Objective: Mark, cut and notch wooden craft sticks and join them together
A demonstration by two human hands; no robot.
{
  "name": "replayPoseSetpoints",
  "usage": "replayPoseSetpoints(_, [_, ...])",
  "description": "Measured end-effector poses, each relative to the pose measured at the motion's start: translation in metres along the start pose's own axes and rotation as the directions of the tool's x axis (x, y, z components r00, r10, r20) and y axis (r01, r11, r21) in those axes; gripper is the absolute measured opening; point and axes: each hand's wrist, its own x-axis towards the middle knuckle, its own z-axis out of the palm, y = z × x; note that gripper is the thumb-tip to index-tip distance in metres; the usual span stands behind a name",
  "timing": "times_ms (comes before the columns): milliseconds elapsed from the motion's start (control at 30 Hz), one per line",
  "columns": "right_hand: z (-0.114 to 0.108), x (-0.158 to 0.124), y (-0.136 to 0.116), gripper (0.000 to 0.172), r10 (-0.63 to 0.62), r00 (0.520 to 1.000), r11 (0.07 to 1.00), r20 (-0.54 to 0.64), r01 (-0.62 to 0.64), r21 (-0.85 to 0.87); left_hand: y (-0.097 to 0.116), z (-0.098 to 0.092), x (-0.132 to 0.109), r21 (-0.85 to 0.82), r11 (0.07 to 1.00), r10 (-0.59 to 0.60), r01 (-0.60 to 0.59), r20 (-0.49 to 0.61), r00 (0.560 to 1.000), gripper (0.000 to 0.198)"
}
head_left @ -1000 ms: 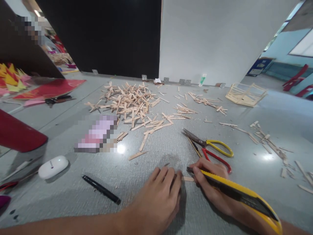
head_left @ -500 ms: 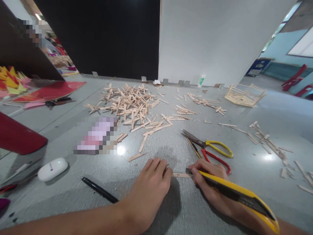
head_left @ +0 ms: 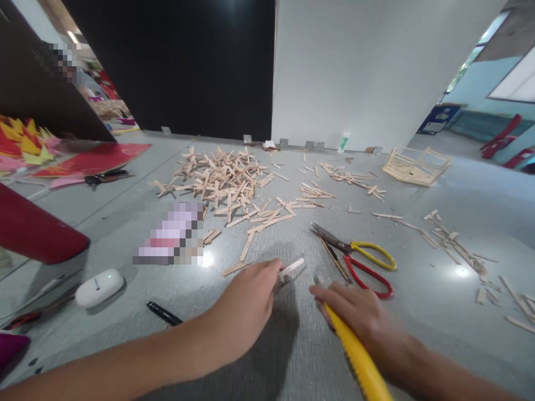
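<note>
The left hand point(head_left: 246, 303) pinches a pale, flat wooden stick point(head_left: 293, 268) above the grey table point(head_left: 426, 295), apart from the right hand point(head_left: 361, 314), which is closed around a long yellow cutter point(head_left: 359, 356); the metal scissors with yellow and red handles point(head_left: 340, 244) lie near this hand

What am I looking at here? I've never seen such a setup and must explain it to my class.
There is no machine, only a person working bare-handed. Every picture comes from one camera worn on the head, looking forward and down. The left hand holds a pale, flat wooden stick; the right hand holds a yellow cutter with a ridged edge. On the grey tabletop lie a loose heap of pale, flat wooden sticks, metal scissors with one red and one yellow handle, and a slim black pen.
</note>
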Motion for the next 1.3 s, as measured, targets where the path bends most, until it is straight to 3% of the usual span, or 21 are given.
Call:
replayPoseSetpoints(67, [-0.004,0.001,0.003,0.053,-0.070,0.989,0.987,0.129,0.088,-0.138,-0.005,-0.008,0.004,-0.074,0.997,-0.036,0.035,-0.003,0.999,0.022])
replayPoseSetpoints(133, [-0.007,0.005,0.011,0.063,-0.002,0.986,0.949,0.168,0.055,-0.311,-0.006,-0.016,0.008,-0.112,0.990,-0.090,0.089,0.004,0.996,0.015])
replayPoseSetpoints(200, [-0.007,0.012,0.023,0.052,0.125,0.987,0.890,0.102,-0.066,-0.452,-0.004,-0.023,0.010,-0.133,0.985,-0.110,0.112,0.024,0.994,0.014])
replayPoseSetpoints(300, [-0.009,0.019,0.041,0.029,0.212,0.976,0.841,0.050,-0.156,-0.518,0.004,-0.031,0.010,-0.216,0.966,-0.125,0.145,0.103,0.987,0.018])
replayPoseSetpoints(400, [-0.017,0.018,0.049,0.026,0.256,0.965,0.848,0.062,-0.193,-0.494,0.012,-0.033,0.007,-0.296,0.934,-0.159,0.200,0.157,0.975,0.018])
replayPoseSetpoints(467, [-0.028,0.013,0.051,0.023,0.299,0.953,0.848,0.050,-0.241,-0.471,0.017,-0.030,0.004,-0.323,0.930,-0.124,0.176,0.175,0.977,0.020])
replayPoseSetpoints(567, [-0.048,0.009,0.050,0.017,0.372,0.928,0.837,0.011,-0.331,-0.435,0.025,-0.018,-0.002,-0.304,0.950,0.128,-0.073,0.165,0.978,0.019])
replayPoseSetpoints(600, [-0.055,0.009,0.049,0.017,0.391,0.920,0.836,0.000,-0.356,-0.417,0.027,-0.012,-0.004,-0.262,0.942,0.255,-0.211,0.148,0.955,0.017])
replayPoseSetpoints(667, [-0.065,0.011,0.044,0.020,0.423,0.906,0.847,-0.014,-0.401,-0.348,0.030,-0.002,-0.006,-0.106,0.885,0.466,-0.454,0.180,0.866,0.016])
replayPoseSetpoints(733, [-0.072,0.013,0.039,0.029,0.457,0.890,0.860,0.001,-0.441,-0.255,0.027,0.002,-0.006,0.031,0.831,0.537,-0.555,0.214,0.816,0.013])
replayPoseSetpoints(800, [-0.075,0.014,0.035,0.036,0.474,0.880,0.869,0.035,-0.460,-0.183,0.019,0.000,-0.004,0.167,0.837,0.489,-0.520,0.197,0.850,0.016])
replayPoseSetpoints(867, [-0.076,0.013,0.032,0.033,0.475,0.877,0.875,0.074,-0.462,-0.144,0.009,-0.007,-0.003,0.275,0.886,0.344,-0.374,0.153,0.926,0.021])
replayPoseSetpoints(967, [-0.071,0.008,0.031,0.017,0.458,0.879,0.889,0.129,-0.454,-0.065,-0.002,-0.016,-0.003,0.228,0.965,0.113,-0.128,0.080,0.990,0.025])
replayPoseSetpoints(1033, [-0.066,0.003,0.030,0.019,0.403,0.906,0.915,0.126,-0.399,-0.059,-0.003,-0.018,-0.004,0.055,0.997,0.046,-0.052,0.106,0.993,0.023])
replayPoseSetpoints(1133, [-0.056,-0.002,0.028,0.032,0.277,0.959,0.954,0.063,-0.266,-0.139,0.004,-0.014,-0.004,-0.157,0.988,0.033,0.005,0.239,0.970,0.019])
replayPoseSetpoints(1300, [-0.044,-0.010,0.020,0.025,0.095,0.975,0.986,0.198,-0.065,-0.155,0.009,-0.007,0.002,-0.207,0.978,0.038,0.029,0.312,0.949,0.028])
